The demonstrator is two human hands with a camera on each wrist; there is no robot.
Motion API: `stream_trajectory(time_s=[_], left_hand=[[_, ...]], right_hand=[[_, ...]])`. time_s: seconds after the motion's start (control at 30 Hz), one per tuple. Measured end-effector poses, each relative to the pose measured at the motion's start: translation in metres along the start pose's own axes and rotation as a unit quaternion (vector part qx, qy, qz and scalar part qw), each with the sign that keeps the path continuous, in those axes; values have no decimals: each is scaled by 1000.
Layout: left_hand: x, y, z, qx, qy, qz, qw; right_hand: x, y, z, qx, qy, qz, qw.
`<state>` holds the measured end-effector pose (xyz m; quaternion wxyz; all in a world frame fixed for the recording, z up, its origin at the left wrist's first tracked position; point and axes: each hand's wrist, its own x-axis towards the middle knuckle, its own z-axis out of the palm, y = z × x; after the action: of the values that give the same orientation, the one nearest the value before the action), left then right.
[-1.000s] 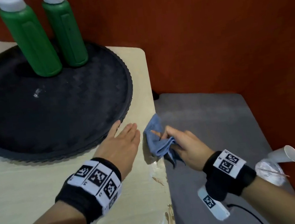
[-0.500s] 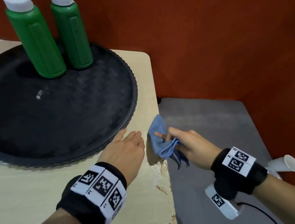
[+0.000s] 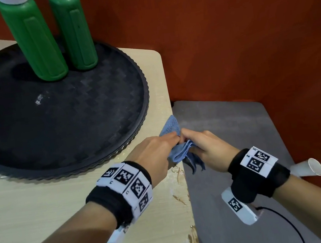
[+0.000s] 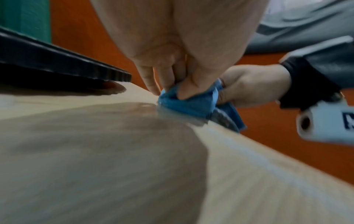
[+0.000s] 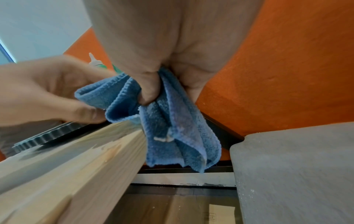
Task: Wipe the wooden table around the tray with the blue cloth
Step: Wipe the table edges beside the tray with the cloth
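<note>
Head view, cloth: the blue cloth sits bunched at the right edge of the wooden table, one corner up on the tabletop and the rest hanging off the side.
Head view, left hand: my left hand pinches the cloth from the table side, fingers curled onto it.
Head view, right hand: my right hand grips the same cloth from beyond the edge, fingers folded round the bunched part.
Head view, tray: the round black tray lies on the table just beside my left hand, with two green bottles upright at its far side.
Head view, other things: a grey surface lies lower to the right, a white paper cup on its side near my right wrist, an orange wall behind.
Left wrist view, grip: my thumb and fingers close on the cloth right at the table edge; the cloth seems to touch the wood, though the picture is blurred there.
Left wrist view, tray: the tray's rim stands close to the left.
Right wrist view, grip: my right fingers clamp the cloth, whose loose folds hang beside the table's side; my left hand holds its upper fold.
</note>
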<state>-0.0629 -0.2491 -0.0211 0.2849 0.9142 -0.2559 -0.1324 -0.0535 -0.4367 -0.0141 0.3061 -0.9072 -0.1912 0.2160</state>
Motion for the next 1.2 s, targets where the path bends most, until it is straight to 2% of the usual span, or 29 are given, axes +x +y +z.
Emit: stream_trajectory(time_s=[0.27,0.43,0.5,0.67,0.8,0.97,1.03,1.2], left_hand=[[-26,4,-10,174,-63,49,982],[-35,4,-30,159,-18,-11,987],[-41,-1,-28,185,-22,-16,982],[-55,-18,-7,242,-115,-62,961],[-55,-30,-3,231,-122,-58,964],[-49,-33,-7,213,-138,-57,966],[-49,-36,-4,213,-143,-56,965],[-49,-37,2,209,-142,-57,966]], right_hand=[[3,5,2,84,-14,17,996],[7,8,-1,70,-14,5,997],[9,9,-3,62,-3,-2,998],[23,5,-4,-15,28,-3,1000],[10,-4,4,-51,13,17,998],[-15,-15,17,-92,-50,16,994],[-11,-5,21,-162,-57,-2,985],[28,4,6,-184,-24,17,982]])
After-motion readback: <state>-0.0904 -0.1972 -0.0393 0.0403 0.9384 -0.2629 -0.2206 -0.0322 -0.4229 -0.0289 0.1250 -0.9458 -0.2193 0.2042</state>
